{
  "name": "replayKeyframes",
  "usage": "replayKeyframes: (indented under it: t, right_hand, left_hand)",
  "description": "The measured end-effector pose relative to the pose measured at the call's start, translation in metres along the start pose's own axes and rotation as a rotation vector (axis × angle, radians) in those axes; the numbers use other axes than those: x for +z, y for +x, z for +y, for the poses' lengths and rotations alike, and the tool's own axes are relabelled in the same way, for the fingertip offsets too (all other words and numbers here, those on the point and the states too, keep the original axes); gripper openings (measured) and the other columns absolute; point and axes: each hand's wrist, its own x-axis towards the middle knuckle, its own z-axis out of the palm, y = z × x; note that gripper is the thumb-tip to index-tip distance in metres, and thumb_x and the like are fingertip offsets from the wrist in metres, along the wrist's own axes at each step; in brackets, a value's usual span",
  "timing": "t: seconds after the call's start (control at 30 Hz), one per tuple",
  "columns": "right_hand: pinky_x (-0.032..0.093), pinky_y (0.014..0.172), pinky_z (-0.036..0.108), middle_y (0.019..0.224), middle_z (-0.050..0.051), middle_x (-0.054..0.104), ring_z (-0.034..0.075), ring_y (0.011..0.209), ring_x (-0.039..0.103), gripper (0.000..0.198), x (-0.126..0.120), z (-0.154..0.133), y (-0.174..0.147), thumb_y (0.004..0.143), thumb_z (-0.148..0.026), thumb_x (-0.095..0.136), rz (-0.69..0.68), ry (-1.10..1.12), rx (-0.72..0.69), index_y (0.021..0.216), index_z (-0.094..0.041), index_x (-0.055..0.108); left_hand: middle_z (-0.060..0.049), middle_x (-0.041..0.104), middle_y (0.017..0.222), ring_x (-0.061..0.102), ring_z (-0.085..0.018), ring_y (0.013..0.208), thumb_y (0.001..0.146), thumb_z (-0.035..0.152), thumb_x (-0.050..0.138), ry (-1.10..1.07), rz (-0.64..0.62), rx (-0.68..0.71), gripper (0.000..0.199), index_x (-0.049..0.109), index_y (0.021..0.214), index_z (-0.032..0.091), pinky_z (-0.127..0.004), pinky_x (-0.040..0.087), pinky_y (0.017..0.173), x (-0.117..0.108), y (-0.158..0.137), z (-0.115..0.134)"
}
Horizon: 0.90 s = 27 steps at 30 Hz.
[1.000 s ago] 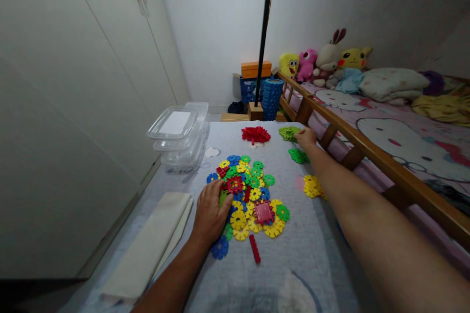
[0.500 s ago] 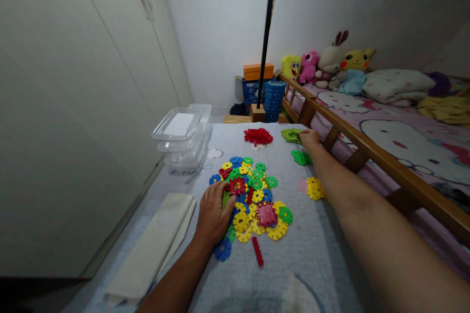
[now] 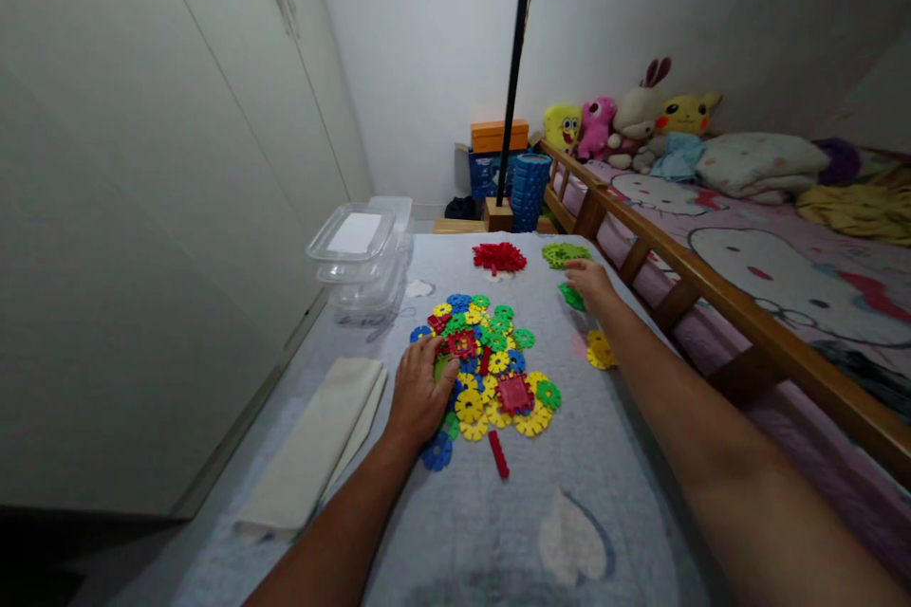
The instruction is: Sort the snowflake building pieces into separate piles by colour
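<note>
My left hand (image 3: 421,389) rests at the left edge of a mixed pile of plastic snowflake building discs (image 3: 468,403). Its thumb and fingers are apart, with a light green piece (image 3: 444,366) showing between them. Nearby in the pile are red square pieces (image 3: 513,394) and blue, yellow and green discs. My right hand (image 3: 593,281) hovers open near the light green pieces (image 3: 566,254), its fingers pointing left. Below it sits a group of green discs (image 3: 571,296), partly covered by the hand. Yellow discs (image 3: 600,350) lie beside my right forearm, and red pieces (image 3: 499,257) are heaped at the far end.
Clear plastic containers (image 3: 360,261) are stacked at the left, behind a folded beige cloth (image 3: 317,446). One red strip (image 3: 498,454) lies in front of the pile. A wooden bed rail (image 3: 683,280) runs along the right. A black pole (image 3: 513,66) rises beyond the table.
My right hand has drawn back from the light green pieces toward me and its fingers have loosened. The left hand stays at the pile's edge. The whole view has shifted slightly.
</note>
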Motion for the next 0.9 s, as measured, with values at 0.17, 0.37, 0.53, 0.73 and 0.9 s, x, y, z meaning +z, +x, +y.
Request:
replayKeyframes:
  t: [0.17, 0.37, 0.53, 0.73, 0.9]
  right_hand:
    - [0.054, 0.07, 0.028, 0.089, 0.005, 0.074, 0.017, 0.079, 0.066, 0.023, 0.011, -0.024, -0.058, 0.071, -0.024, 0.064, -0.385, 0.138, -0.034, 0.092, -0.017, 0.07]
    - [0.048, 0.099, 0.04, 0.125, 0.01, 0.069, 0.024, 0.113, 0.062, 0.042, 0.042, -0.03, -0.106, 0.074, -0.013, 0.056, -0.429, -0.183, -0.381, 0.114, -0.018, 0.07]
    - [0.043, 0.103, 0.044, 0.137, 0.004, 0.064, 0.026, 0.124, 0.055, 0.052, 0.057, -0.021, -0.119, 0.079, -0.008, 0.05, -0.416, -0.372, -0.465, 0.124, -0.028, 0.067]
    - [0.043, 0.098, 0.035, 0.115, 0.007, 0.073, 0.022, 0.108, 0.062, 0.033, 0.051, -0.019, -0.116, 0.082, -0.011, 0.053, -0.448, -0.432, -0.518, 0.105, -0.022, 0.073]
    - [0.045, 0.091, 0.031, 0.101, 0.008, 0.074, 0.021, 0.098, 0.063, 0.026, 0.039, -0.016, -0.104, 0.085, -0.014, 0.053, -0.303, -0.404, -0.5, 0.096, -0.019, 0.075]
  left_hand:
    - [-0.013, 0.048, 0.142, 0.042, -0.032, 0.136, 0.079, 0.033, 0.061, -0.027, -0.05, 0.032, 0.059, 0.051, 0.136, 0.022, -0.056, 0.033, 0.116, -0.003, -0.001, -0.002]
    - [-0.014, 0.043, 0.145, 0.039, -0.033, 0.139, 0.068, 0.022, 0.06, -0.023, -0.078, 0.049, 0.072, 0.048, 0.139, 0.021, -0.054, 0.03, 0.119, -0.005, -0.001, -0.003]
    - [-0.013, 0.049, 0.14, 0.043, -0.03, 0.136, 0.078, 0.027, 0.059, -0.051, -0.048, 0.051, 0.06, 0.047, 0.137, 0.02, -0.052, 0.033, 0.117, -0.005, -0.001, -0.004]
    - [-0.013, 0.054, 0.135, 0.046, -0.029, 0.133, 0.086, 0.034, 0.056, -0.063, -0.014, 0.036, 0.049, 0.05, 0.132, 0.02, -0.051, 0.035, 0.116, -0.003, 0.0, -0.007]
    - [-0.013, 0.054, 0.135, 0.048, -0.029, 0.132, 0.086, 0.036, 0.056, -0.057, -0.014, 0.038, 0.047, 0.052, 0.129, 0.018, -0.05, 0.036, 0.116, -0.002, 0.0, -0.009]
